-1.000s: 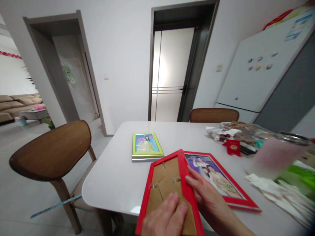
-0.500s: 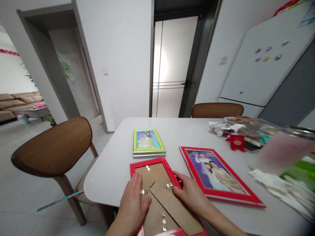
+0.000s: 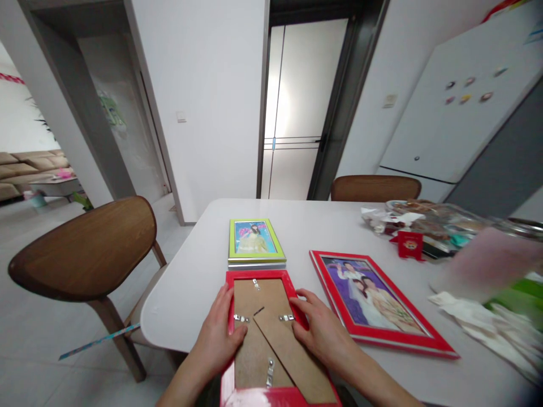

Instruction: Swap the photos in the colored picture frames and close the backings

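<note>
A red picture frame (image 3: pixel 250 356) lies face down at the table's near edge, its brown backing board and hinged stand strip uppermost. Small metal clips show along the sides of the board. My left hand (image 3: pixel 217 333) grips the frame's left side, thumb resting on the backing. On the opposite side my right hand (image 3: pixel 320 328) holds the right rail, with its fingers curled at the edge. Just beyond is a small yellow-green picture frame (image 3: pixel 278 249), face up. Another red picture frame (image 3: pixel 356 325), also face up with a photo of two people, lies to the right.
Plastic bags and a red card (image 3: pixel 410 246) crowd the table's far right. White cloth gloves (image 3: pixel 470 316) lie nearer on that side. A wooden chair (image 3: pixel 89 249) stands at the left, another chair (image 3: pixel 375 188) behind the table (image 3: pixel 190 282).
The face-down frame has turned to lie straighter in front of me. My left hand has shifted left, from over the backing to the frame's side. The view has tilted slightly.
</note>
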Motion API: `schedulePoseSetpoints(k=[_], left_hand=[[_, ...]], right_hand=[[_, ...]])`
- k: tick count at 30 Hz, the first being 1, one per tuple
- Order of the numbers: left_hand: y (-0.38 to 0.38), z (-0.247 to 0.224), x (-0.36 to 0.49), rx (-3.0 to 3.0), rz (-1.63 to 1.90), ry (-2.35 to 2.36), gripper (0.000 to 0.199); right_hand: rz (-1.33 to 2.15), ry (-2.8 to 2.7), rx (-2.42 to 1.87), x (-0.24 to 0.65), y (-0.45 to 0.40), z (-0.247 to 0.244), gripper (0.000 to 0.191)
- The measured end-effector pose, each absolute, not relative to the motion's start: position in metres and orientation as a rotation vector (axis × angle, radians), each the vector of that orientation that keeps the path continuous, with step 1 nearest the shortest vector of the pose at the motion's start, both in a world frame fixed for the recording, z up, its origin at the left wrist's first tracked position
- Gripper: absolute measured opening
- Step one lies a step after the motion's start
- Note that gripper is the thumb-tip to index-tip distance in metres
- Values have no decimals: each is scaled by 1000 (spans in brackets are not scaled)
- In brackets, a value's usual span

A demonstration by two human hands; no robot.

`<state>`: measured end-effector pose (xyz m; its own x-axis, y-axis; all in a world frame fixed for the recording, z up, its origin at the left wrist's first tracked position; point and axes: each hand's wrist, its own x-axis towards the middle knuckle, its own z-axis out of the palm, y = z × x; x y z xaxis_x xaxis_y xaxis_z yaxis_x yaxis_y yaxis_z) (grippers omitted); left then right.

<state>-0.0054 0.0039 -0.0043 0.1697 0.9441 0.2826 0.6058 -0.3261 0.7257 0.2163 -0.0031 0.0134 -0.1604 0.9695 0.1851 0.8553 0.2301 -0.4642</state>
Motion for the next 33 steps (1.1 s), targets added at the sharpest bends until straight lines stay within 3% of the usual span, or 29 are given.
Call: schedulePoseSetpoints(k=[9,23,33], left_hand=[[0,-7,-8,2023,980,1464,57],[-1,-7,-7,1965,1047,1433,55],[1,-11,-6,1969,1070,1438,57]], right_hand=[[393,-2051,-1680,208,1,15,25],[248,-2151,-1441,178,27,20,27],[192,-2206,-1563,159,48,9,28]])
